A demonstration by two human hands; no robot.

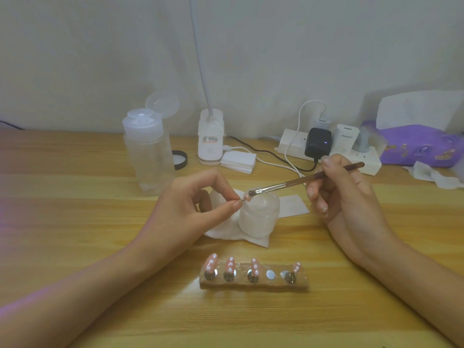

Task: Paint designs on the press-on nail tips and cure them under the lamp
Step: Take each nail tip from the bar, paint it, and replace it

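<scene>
Brown brush (pixel 301 181) is being gripped by the right hand (pixel 339 189), fingers curling round its handle. Left hand (pixel 195 199) is pinching one nail tip (pixel 246 197) between thumb and forefinger at frame centre. The bristles are touching it, just above a frosted jar (pixel 258 217) whose contents cannot be told. Four dotted tips (pixel 229 265) are standing on the holder (pixel 253 285), lower centre.

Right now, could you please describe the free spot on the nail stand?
On the wooden table, nearest the person, lies a stand with a row of metal discs. The fourth disc from the left is bare; the others each carry a pink tip.
</scene>
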